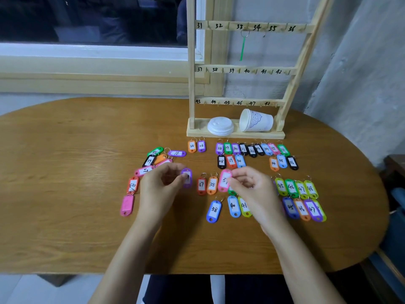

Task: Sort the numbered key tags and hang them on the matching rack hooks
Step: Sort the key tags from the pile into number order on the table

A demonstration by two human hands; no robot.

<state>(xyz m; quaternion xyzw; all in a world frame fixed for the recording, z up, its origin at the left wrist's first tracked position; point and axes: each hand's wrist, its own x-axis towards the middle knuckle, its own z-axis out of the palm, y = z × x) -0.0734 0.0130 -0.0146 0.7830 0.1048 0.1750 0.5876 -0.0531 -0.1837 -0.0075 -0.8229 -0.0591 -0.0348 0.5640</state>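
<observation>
Many coloured numbered key tags lie on the wooden table (65,150), sorted in rows right of centre and heaped in a loose pile (157,159) at the left. My left hand (160,185) pinches a purple tag (187,177) just above the table. My right hand (249,185) pinches a pink tag (224,180) beside the orange 38 tag (212,185). The wooden rack (243,69) stands behind, its hooks numbered 31 to 48. One green tag (242,48) hangs near hook 33.
A white lid (220,126) and a tipped paper cup (255,120) lie on the rack's base. A window sill runs behind the table at the left, a grey wall at the right. A dark chair edge (394,167) shows at the far right.
</observation>
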